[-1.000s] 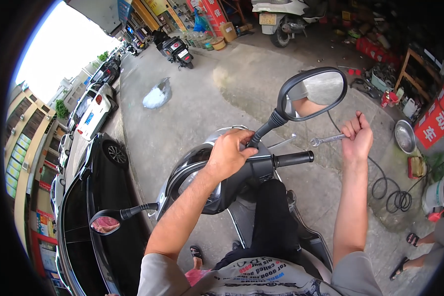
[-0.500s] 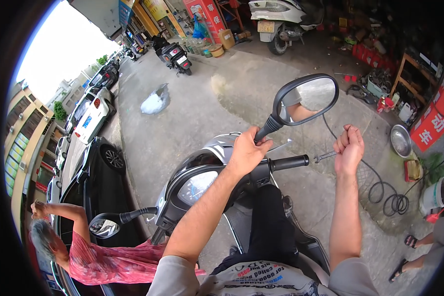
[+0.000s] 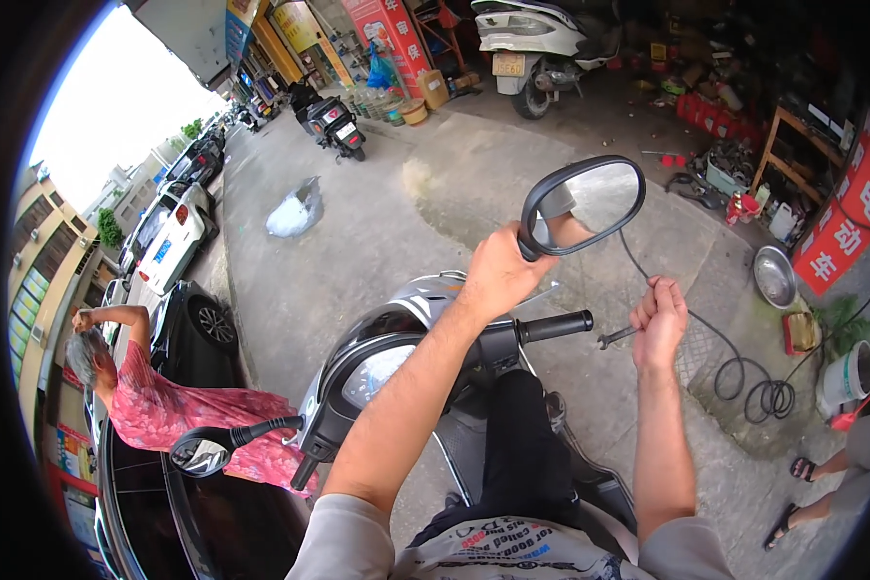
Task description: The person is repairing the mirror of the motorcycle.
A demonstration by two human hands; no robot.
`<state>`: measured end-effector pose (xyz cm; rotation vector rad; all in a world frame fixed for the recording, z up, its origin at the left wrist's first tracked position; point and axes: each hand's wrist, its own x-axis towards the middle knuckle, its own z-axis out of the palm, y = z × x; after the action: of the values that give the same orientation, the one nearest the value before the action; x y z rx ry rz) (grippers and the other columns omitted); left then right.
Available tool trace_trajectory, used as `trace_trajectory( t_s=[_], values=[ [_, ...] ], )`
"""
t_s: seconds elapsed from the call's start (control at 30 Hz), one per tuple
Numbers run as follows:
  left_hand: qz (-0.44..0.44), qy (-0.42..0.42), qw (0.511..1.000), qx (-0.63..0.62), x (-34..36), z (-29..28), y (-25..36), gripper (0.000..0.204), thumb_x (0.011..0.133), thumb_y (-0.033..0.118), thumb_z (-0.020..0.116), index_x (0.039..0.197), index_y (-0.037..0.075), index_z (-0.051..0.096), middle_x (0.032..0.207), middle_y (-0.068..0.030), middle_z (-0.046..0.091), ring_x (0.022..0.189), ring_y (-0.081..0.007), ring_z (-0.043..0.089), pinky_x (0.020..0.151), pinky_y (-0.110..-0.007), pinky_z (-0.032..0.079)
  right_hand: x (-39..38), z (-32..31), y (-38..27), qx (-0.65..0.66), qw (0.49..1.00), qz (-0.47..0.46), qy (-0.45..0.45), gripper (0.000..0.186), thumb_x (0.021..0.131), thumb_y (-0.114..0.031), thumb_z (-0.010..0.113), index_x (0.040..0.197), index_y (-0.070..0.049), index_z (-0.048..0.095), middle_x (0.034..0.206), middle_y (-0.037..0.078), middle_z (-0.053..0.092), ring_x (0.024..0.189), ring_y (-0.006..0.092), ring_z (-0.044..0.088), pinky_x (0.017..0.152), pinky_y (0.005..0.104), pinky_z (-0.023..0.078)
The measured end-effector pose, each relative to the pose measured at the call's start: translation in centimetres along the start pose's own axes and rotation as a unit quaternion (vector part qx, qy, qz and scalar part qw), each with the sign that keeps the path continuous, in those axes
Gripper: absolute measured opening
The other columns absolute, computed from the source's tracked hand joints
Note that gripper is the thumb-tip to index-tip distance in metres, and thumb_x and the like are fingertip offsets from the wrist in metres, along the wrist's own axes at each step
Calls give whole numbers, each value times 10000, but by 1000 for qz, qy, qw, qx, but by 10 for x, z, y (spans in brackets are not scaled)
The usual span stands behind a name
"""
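I am astride a scooter whose gauge panel [image 3: 375,375] is partly behind my left forearm. My left hand [image 3: 505,274] is closed around the neck of the right rear-view mirror [image 3: 604,198], just below its oval head. That mirror stands above the right handlebar grip [image 3: 563,327], and its lower stem is hidden by the hand. My right hand [image 3: 660,319] is closed around a wrench [image 3: 617,336], whose open jaw points left toward the grip's end without touching it. The left mirror [image 3: 201,452] is on its own stem at the other side.
A person in a pink dress [image 3: 193,411] stands at left, beside a black car [image 3: 198,333]. Coiled black cable [image 3: 771,398], a metal basin [image 3: 775,277] and a white bucket [image 3: 846,377] are on the ground at right. Another person's sandalled foot [image 3: 783,527] shows at lower right.
My left hand has moved up the stem to the mirror's head. The mirror is slightly lower and farther left in view. My right hand, with the wrench, is lower and farther left.
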<state>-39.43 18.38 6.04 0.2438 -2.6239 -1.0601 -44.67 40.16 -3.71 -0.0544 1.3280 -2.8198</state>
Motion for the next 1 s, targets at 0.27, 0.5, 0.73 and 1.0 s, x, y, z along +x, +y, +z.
trace_trajectory(
  t_s=[0.27,0.5,0.73,1.0],
  values=[
    [46,-172,980,-93,-4,-34,-43,242,792,117,747,981,4,646,834,-24,659,787,-132,600,745,-312,487,-4,10,-8,-58,998,5,-32,187,1015,-208,471,905,-74,540,574,-80,294,466,35,224,440,231,230],
    [-7,-95,994,57,-47,-67,-57,250,811,73,697,1054,17,679,898,-143,703,864,-263,676,785,-395,511,1,27,-16,-141,988,22,-63,185,1013,-196,471,903,-69,549,573,-90,302,460,25,238,427,232,225],
    [32,-15,984,174,-65,-60,-47,334,801,69,672,1132,36,638,918,-196,681,916,-381,646,800,-441,506,-6,60,-6,-217,968,38,-121,179,981,-184,501,876,-52,562,570,-83,355,456,44,296,434,242,280],
    [163,204,962,84,-213,-46,-43,374,756,-49,658,1119,32,614,986,-124,664,927,-293,636,835,-391,460,-16,91,42,-667,662,-216,-266,153,880,-173,563,924,-27,577,786,203,674,761,411,658,707,515,499]
  ],
)
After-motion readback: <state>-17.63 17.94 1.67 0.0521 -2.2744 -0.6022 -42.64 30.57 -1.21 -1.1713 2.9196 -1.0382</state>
